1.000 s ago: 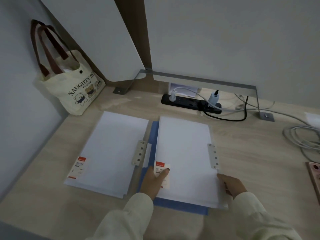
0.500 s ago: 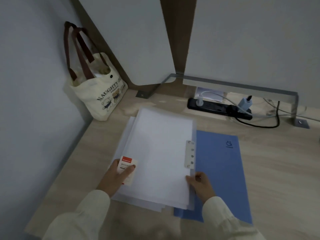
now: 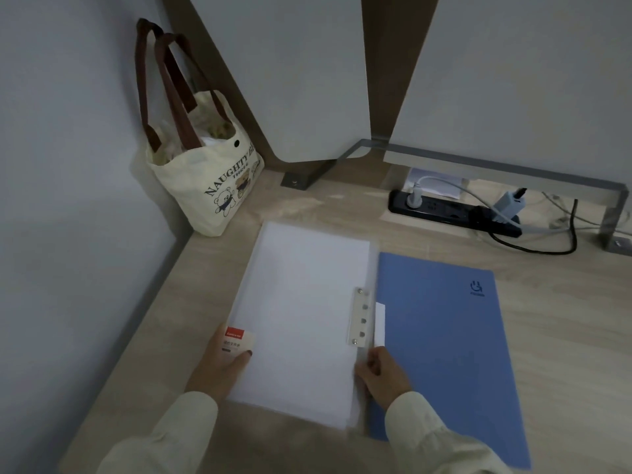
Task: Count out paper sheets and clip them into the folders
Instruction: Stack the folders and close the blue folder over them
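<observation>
Two hands are on the job, so let's sweep across from the far left: a canvas bag (image 3: 205, 186) with brown handles and a bear print stands in the corner of the desk (image 3: 554, 336), leaning against the wall. Nearer in, the left hand (image 3: 222, 366) grips the left edge of the white folder (image 3: 301, 302), thumb laid flat on top and pressing a red-and-white label (image 3: 236, 338), the other fingers out of sight beneath the edge. That white folder lies flat on the wood right in front of the person, long side running away from the camera, and at its near right corner several layered edges peek out, so more than one layer sits there. Along its right side runs a metal clip strip (image 3: 359, 316) with a row of round studs, a small white tab just beside it. Right below the strip, the right hand (image 3: 384, 374) pinches the folder's right edge, fingers curled over it. Moving on right, a blue folder (image 3: 444, 354) lies closed and flat, its left edge slipping under the white one's right side. Far back on the right, a black power strip (image 3: 451, 212) holds plugs and cables.
</observation>
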The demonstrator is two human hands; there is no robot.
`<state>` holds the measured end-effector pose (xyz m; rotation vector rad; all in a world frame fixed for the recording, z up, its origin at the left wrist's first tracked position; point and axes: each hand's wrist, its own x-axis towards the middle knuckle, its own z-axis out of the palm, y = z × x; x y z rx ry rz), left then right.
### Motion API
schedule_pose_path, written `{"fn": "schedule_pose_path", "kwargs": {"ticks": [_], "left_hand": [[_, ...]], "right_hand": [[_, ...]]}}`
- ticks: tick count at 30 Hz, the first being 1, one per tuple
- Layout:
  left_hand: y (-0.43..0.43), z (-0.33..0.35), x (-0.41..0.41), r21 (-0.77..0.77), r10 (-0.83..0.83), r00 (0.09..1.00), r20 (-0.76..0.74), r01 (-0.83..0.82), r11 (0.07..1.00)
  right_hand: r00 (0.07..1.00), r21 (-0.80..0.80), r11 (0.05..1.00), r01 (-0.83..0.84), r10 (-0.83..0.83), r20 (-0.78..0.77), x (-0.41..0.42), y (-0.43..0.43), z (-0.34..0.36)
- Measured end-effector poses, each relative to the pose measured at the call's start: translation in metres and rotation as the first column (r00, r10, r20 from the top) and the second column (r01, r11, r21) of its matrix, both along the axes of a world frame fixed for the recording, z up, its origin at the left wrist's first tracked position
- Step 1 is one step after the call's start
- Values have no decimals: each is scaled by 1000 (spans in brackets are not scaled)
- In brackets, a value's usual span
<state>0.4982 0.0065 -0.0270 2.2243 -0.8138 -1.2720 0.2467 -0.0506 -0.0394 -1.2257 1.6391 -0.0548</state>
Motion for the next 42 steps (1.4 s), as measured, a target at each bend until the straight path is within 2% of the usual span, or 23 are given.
{"fn": "schedule_pose_path", "kwargs": {"ticks": [2,4,5,7,10,13,15,17,20,23,25,27,29,31,33,37,39,41,42], "left_hand": [[1,-1,-2,-4,-9,1000,-3,9,1000],[1,1,-4,-12,-15,1000,20,15,1000],[0,2,-6,-14,-21,998,57,22,1000],[-1,3,-15,-58,-73,972,223,88,994],[-4,4,-41,-32,-247,847,471,296,955],[-4,0,-75,159,-479,685,549,476,865],[-6,-9,-94,253,-564,570,598,533,807],[-5,-21,-112,282,-585,533,611,544,790],[0,-30,-131,316,-646,548,531,579,752],[4,-32,-140,334,-646,554,526,563,756],[2,-24,-145,337,-632,545,550,548,766],[-2,-20,-147,355,-667,523,531,578,735],[2,-18,-148,302,-643,554,528,586,752],[3,-18,-147,305,-651,546,528,593,745],[4,-14,-147,270,-634,579,512,593,759],[4,-7,-146,232,-615,635,467,584,778],[-1,-1,-143,104,-502,803,321,497,862],[-8,11,-132,-50,-282,955,92,288,956],[-9,12,-123,-108,-216,973,76,224,969]], "right_hand": [[998,-2,999,-50,50,-35,-3,-2,1],[999,0,1000,-30,30,-41,-9,-3,2],[999,-17,1000,6,-7,-47,-13,-4,2],[993,-97,993,60,-70,-98,-30,-7,6],[961,-216,963,161,-202,-187,-71,-15,10],[878,-260,915,307,-378,-294,-117,-14,18],[807,-227,865,447,-499,-316,-145,-12,21],[751,-151,818,555,-571,-331,-167,-9,21],[726,-35,742,669,-663,-183,-183,-6,18],[773,48,773,633,-626,-104,-188,-2,14],[791,26,792,611,-608,-73,-187,0,20],[806,7,806,592,-592,0,-187,4,25],[801,-22,804,595,-591,94,-187,9,28],[771,-61,775,629,-611,180,-189,15,32],[733,-91,737,669,-635,246,-194,19,39],[649,-64,676,734,-672,357,-195,25,45],[616,-9,672,740,-673,409,-183,28,45],[600,40,689,724,-656,459,-161,27,42],[594,63,699,713,-649,475,-146,26,40]]}}
